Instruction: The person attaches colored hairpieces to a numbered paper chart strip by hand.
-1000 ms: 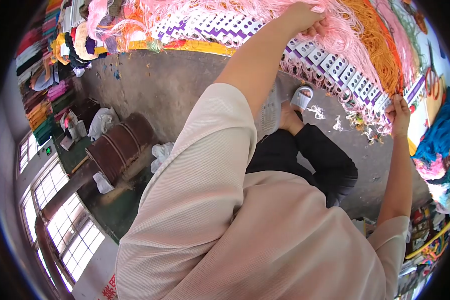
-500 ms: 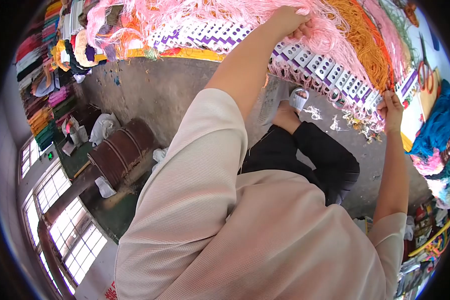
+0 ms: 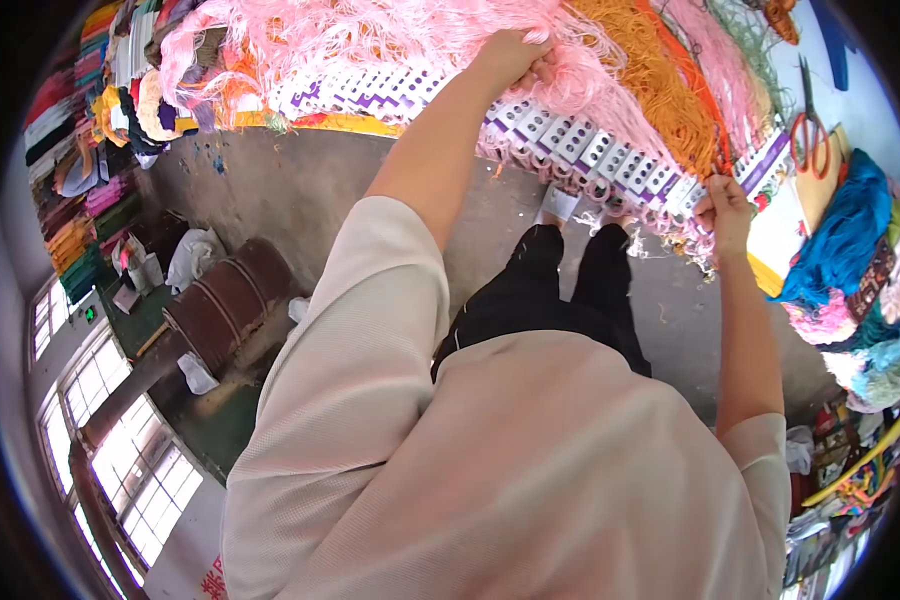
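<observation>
Fingers of both hands pinch pink yarn [image 3: 390,40] — a broad fringe spread across the table edge from ten to one o'clock. Below it runs a row of punched white cards [image 3: 590,150]. Left hand [image 3: 515,55] grips at twelve o'clock, right hand [image 3: 725,205] at two — scissors [image 3: 808,125] lie nearby.

The person wore a pale beige top [image 3: 530,470] of fine waffle-textured knit, filling the lower middle of the frame, its short loose sleeves [image 3: 370,300] ending near the elbows and leaving the forearms bare. Below it, at the centre of the frame, showed black trousers [image 3: 560,295] with a faint check. A light-coloured slipper [image 3: 558,203] sat at the upper centre, just above the trouser legs.
</observation>
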### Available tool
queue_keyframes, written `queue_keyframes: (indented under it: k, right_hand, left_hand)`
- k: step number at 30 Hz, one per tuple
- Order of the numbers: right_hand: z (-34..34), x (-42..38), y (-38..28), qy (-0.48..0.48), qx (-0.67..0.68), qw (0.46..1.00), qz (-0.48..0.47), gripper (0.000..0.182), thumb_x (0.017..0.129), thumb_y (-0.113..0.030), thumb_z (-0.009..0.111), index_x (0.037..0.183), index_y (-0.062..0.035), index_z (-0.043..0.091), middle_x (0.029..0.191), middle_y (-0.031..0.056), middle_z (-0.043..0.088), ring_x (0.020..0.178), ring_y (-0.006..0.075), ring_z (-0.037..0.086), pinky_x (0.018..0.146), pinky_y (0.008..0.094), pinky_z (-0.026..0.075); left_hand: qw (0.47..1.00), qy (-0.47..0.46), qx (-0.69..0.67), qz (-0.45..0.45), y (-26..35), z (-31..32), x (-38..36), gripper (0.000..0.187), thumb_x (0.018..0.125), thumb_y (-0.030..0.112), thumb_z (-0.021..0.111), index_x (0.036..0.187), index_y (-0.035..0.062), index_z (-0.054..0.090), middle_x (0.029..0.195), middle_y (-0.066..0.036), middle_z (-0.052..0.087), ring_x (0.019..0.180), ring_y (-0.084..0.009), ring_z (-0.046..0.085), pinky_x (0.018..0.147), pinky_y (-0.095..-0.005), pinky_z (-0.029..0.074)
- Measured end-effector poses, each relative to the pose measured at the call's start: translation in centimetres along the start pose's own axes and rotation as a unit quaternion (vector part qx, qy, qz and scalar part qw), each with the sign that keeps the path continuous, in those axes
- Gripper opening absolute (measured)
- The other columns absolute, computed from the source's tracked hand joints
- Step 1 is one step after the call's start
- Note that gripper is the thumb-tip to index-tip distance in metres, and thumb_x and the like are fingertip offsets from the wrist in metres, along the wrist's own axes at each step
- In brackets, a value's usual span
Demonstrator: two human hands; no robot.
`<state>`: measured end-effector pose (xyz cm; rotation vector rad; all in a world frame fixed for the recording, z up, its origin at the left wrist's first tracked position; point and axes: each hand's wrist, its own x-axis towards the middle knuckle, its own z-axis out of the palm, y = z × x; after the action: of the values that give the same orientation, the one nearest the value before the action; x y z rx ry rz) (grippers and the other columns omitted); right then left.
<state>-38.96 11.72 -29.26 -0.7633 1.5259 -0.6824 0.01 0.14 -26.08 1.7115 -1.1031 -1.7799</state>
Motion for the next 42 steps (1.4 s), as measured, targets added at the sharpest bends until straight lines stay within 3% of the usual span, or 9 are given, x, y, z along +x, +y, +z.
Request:
queue_keyframes:
  k: [15, 22, 24, 26, 30, 35, 38, 40, 42]
  right_hand:
    - [-0.4, -0.2, -0.2, -0.029, 0.020, 0.999, 0.035, 0.025, 0.098, -0.027, 0.057, 0.093, -0.0026, 0.061, 0.059, 0.0078, 0.062, 0.038, 0.0095, 0.047, 0.038, 0.0215, 0.036]
    - [-0.5, 0.2, -0.5, -0.011, 0.052, 0.997, 0.060, 0.017, 0.096, -0.022, 0.057, 0.094, -0.0054, 0.061, 0.060, 0.0086, 0.063, 0.042, 0.0130, 0.055, 0.040, 0.0229, 0.044]
    - [-0.1, -0.5, -1.1, -0.005, 0.055, 0.997, 0.058, 0.017, 0.096, -0.021, 0.056, 0.094, -0.0056, 0.061, 0.066, 0.0077, 0.065, 0.051, 0.0119, 0.058, 0.046, 0.0211, 0.046]
    - [0.2, -1.3, -0.9, -0.012, 0.076, 0.997, 0.028, 0.017, 0.096, -0.022, 0.057, 0.097, -0.0055, 0.060, 0.074, 0.0050, 0.064, 0.063, 0.0102, 0.062, 0.052, 0.0203, 0.048]
    - [2.4, -4.7, -3.0, 0.098, -0.008, 0.995, -0.034, 0.021, 0.097, -0.023, 0.058, 0.100, -0.0024, 0.059, 0.075, 0.0028, 0.061, 0.065, 0.0088, 0.061, 0.052, 0.0215, 0.049]
    - [5.5, -9.4, -7.7, 0.081, 0.066, 0.994, -0.030, 0.013, 0.096, -0.016, 0.058, 0.098, -0.0035, 0.059, 0.072, 0.0032, 0.061, 0.050, 0.0070, 0.051, 0.045, 0.0202, 0.041]
    - [9.6, -11.2, -14.1, 0.038, 0.147, 0.987, -0.045, 0.010, 0.095, -0.015, 0.059, 0.099, -0.0055, 0.060, 0.076, 0.0015, 0.061, 0.054, 0.0059, 0.052, 0.050, 0.0202, 0.046]
    - [12.7, -12.7, -19.5, 0.008, 0.178, 0.980, -0.084, 0.012, 0.094, -0.013, 0.060, 0.104, -0.0064, 0.061, 0.080, 0.0010, 0.061, 0.062, 0.0051, 0.055, 0.055, 0.0203, 0.050]
    - [15.3, -14.4, -24.6, -0.034, 0.182, 0.973, -0.135, 0.009, 0.094, -0.014, 0.060, 0.102, -0.0085, 0.061, 0.079, -0.0012, 0.060, 0.060, 0.0059, 0.051, 0.060, 0.0232, 0.051]
  left_hand:
    - [0.998, 0.052, -0.003, -0.036, 0.1, 0.7, 0.3, 0.025, 0.095, 0.025, 0.059, 0.089, 0.0016, 0.062, 0.062, -0.006, 0.064, 0.039, -0.0101, 0.047, 0.035, -0.0246, 0.032]
    - [0.996, 0.086, -0.005, -0.038, 1.2, 1.4, -0.1, 0.031, 0.095, 0.021, 0.059, 0.117, -0.0016, 0.057, 0.071, -0.006, 0.064, 0.053, -0.0108, 0.060, 0.039, -0.0246, 0.038]
    - [0.994, 0.093, -0.054, -0.035, 1.9, 1.5, -1.3, 0.023, 0.095, 0.026, 0.057, 0.105, 0.0044, 0.059, 0.064, -0.009, 0.063, 0.037, -0.0086, 0.039, 0.035, -0.0267, 0.028]
    - [0.998, 0.035, -0.004, -0.054, 4.3, -0.5, -3.2, 0.041, 0.096, 0.027, 0.057, 0.126, -0.0004, 0.053, 0.070, -0.013, 0.068, 0.039, -0.0093, 0.042, 0.037, -0.0248, 0.029]
    - [0.996, 0.074, 0.001, -0.044, 11.1, -5.3, -9.8, 0.028, 0.096, 0.028, 0.056, 0.105, 0.0015, 0.058, 0.070, -0.017, 0.068, 0.037, -0.0069, 0.033, 0.036, -0.0238, 0.024]
    - [0.921, 0.016, -0.390, -0.004, 13.5, -11.6, -15.0, 0.028, 0.098, 0.030, 0.054, 0.097, 0.0017, 0.058, 0.095, -0.017, 0.066, 0.054, -0.0066, 0.048, 0.037, -0.0185, 0.031]
    - [0.947, -0.071, -0.284, 0.135, 17.4, -6.5, -17.9, 0.040, 0.101, 0.032, 0.049, 0.118, -0.0040, 0.052, 0.111, -0.017, 0.064, 0.098, -0.0240, 0.065, 0.075, -0.0306, 0.054]
    - [0.918, -0.152, -0.342, 0.132, 18.8, -4.6, -18.2, 0.057, 0.103, 0.041, 0.039, 0.131, -0.0076, 0.045, 0.138, -0.021, 0.048, 0.130, -0.0327, 0.046, 0.107, -0.0467, 0.040]
    - [0.880, -0.226, -0.392, 0.147, 19.9, -2.8, -18.9, 0.063, 0.103, 0.044, 0.035, 0.137, -0.0087, 0.038, 0.146, -0.018, 0.040, 0.135, -0.0310, 0.040, 0.108, -0.0463, 0.040]
